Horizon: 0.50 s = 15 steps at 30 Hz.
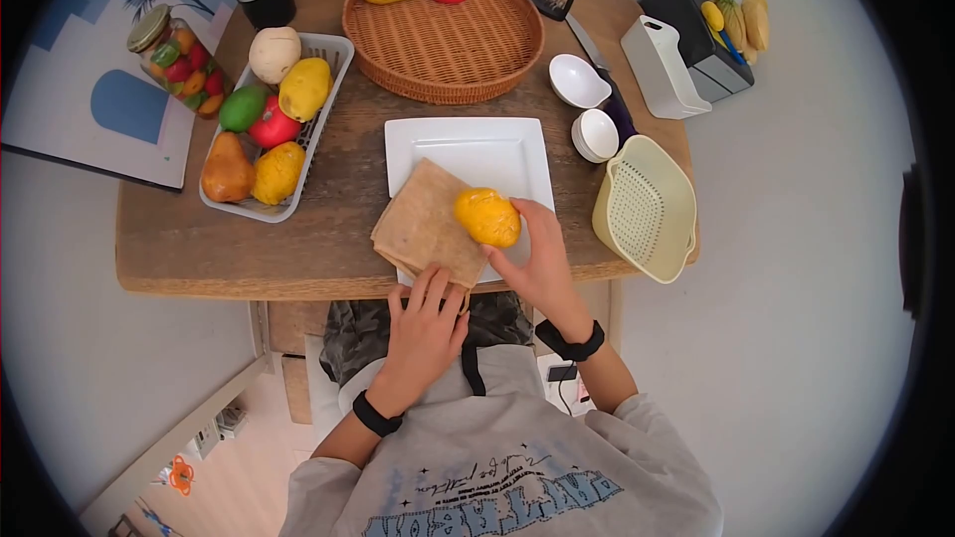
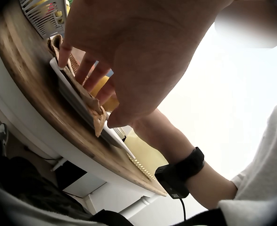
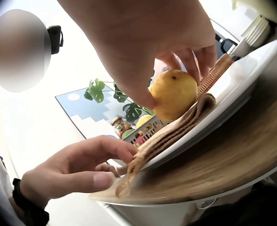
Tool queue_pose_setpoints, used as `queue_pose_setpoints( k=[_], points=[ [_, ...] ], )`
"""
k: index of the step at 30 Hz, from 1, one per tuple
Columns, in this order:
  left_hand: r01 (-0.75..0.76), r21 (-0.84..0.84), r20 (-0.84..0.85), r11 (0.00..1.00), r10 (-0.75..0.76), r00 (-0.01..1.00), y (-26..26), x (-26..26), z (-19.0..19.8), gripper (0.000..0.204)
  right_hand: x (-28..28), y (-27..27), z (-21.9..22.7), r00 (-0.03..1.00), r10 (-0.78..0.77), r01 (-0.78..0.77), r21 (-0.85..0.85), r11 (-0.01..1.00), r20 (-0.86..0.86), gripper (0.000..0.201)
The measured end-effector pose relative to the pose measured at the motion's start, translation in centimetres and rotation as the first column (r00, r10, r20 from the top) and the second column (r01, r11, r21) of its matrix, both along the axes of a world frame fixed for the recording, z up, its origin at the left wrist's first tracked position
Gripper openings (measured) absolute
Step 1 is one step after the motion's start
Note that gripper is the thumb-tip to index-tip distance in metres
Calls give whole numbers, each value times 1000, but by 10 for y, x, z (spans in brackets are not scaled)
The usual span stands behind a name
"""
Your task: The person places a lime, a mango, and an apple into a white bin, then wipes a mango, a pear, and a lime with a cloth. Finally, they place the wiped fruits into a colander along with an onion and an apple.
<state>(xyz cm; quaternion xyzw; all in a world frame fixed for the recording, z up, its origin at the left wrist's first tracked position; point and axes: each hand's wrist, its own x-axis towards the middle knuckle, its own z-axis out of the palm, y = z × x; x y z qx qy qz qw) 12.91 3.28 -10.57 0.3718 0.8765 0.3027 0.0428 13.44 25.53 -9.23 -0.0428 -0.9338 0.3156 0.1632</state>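
A yellow, lumpy fruit sits over a folded brown cloth, which lies on a square white plate. My right hand holds the fruit between thumb and fingers; in the right wrist view the fruit shows a dark spot on its end. The fingertips of my left hand rest on the cloth's near edge, fingers spread and loosely bent. In the left wrist view a thin strip of the cloth hangs past the plate's rim, and the left hand hides most of the fruit.
At the left stands a grey basket of fruit, beside a jar. A round wicker tray at the back holds two fruits. To the right are white bowls, a knife, a white bin and a pale yellow colander.
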Motion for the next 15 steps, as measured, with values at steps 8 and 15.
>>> queue_pose_setpoints(
  k=[8, 15],
  points=[
    [0, 0, 8, 1000, 0, 1000, 0, 0, 0, 41, 1, 3, -10, 1000, -5, 6, 60, 998, -7, 46],
    [-3, 2, 7, 1000, 3, 1000, 1, 0, 0, 41, 0, 1, -8, 1000, 8, -8, 57, 998, 15, 34]
  ],
)
